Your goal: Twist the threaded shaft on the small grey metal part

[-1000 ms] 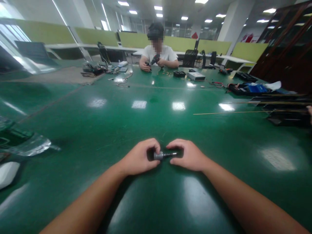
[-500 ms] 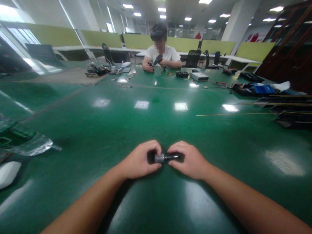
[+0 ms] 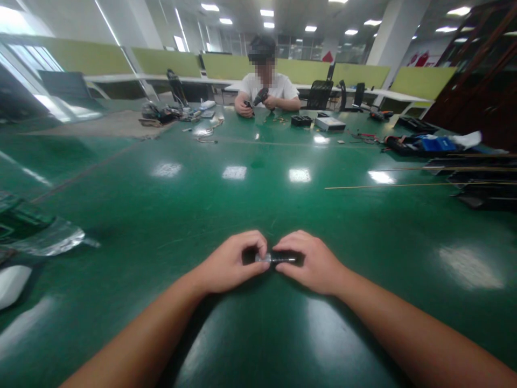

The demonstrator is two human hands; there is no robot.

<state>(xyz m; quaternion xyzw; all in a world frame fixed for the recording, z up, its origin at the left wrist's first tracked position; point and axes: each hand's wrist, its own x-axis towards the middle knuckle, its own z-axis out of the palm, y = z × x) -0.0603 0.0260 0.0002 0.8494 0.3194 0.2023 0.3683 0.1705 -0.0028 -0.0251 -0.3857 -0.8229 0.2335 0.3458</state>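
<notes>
Small grey-and-black part: lies level just above or on the table (image 3: 258, 207), between the two hands; which of the two cannot be told. Its grey end is partly covered by fingers.
Left hand (image 3: 226, 264): thumb and forefinger pinch the small grey-and-black part (image 3: 279, 259) at its grey end; the other fingers are mostly hidden.
Right hand (image 3: 319, 264): curved, thumb and fingers parted around the dark end with its shiny tip; whether they touch it is unclear.
Left edge: clear plastic item (image 3: 60, 240) and white object (image 3: 14, 285), both cut off.
Right edge: dark trays (image 3: 480, 191), cut off, with thin rods (image 3: 383, 186) reaching over the table.
Far side: a person (image 3: 269, 86) holds a dark tool (image 3: 260, 97), its details blurred.
Writing: any marking on the blue item (image 3: 438, 143) is too small to read.
</notes>
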